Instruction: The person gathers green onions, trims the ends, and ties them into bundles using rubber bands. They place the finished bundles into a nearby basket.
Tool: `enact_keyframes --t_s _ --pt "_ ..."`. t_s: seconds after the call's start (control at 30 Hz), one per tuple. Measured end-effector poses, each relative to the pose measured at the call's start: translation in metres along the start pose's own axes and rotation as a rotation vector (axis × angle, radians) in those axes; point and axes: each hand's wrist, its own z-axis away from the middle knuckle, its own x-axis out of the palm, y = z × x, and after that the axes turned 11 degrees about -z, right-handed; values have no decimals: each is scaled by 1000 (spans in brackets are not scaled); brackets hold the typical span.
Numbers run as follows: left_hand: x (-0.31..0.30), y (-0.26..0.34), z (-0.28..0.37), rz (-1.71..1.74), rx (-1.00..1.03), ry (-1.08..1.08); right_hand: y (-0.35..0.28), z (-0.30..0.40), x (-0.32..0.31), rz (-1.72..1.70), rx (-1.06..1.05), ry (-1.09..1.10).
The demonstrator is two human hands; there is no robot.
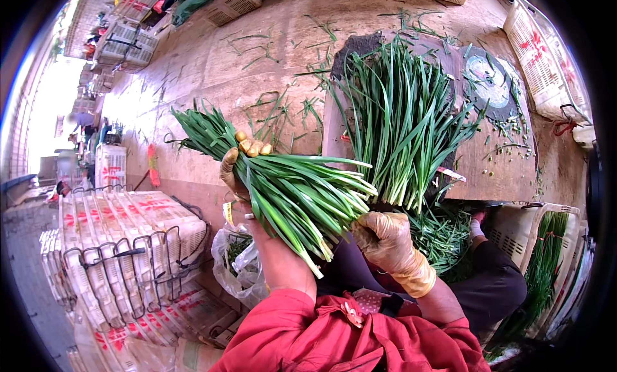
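My left hand (241,162), in a stained yellowish glove, grips a bunch of garlic chives (299,184) around its leafy part. The pale cut ends point right and towards me, over my left forearm. My right hand (385,242), in a similar glove, is at those stalk ends with its fingers curled in. Whether it pinches a stalk is hidden. Beyond it, a larger loose pile of garlic chives (400,116) lies on a wooden board (496,174), white ends towards me and leaf tips away.
Right of the pile sits a round dial (487,83) strewn with leaf scraps. Crates stand around: stacked white plastic crates (140,237) at left, a crate (544,59) at far right, a crate of chives (549,256) near my leg. A plastic bag (236,271) and cut leaves (438,237) lie below.
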Motion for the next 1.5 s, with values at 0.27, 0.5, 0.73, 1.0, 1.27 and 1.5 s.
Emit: enact_keyframes --t_s 0.27,0.5,0.73,1.0,1.27,1.5 --pt "-12 -3 2 125 56 -85 -18 35 -12 85 24 84" --pt "-18 -13 2 193 146 -45 39 140 -101 956 883 -477" --pt "-29 -3 7 46 162 -68 -1 19 -19 -425 660 -165" --pt "1 -6 13 126 261 -194 8 12 26 -1357 829 184" --pt "-4 -6 15 69 289 -184 7 8 31 -1292 882 315" --pt "-2 -1 15 48 287 -191 22 21 16 -684 816 61"
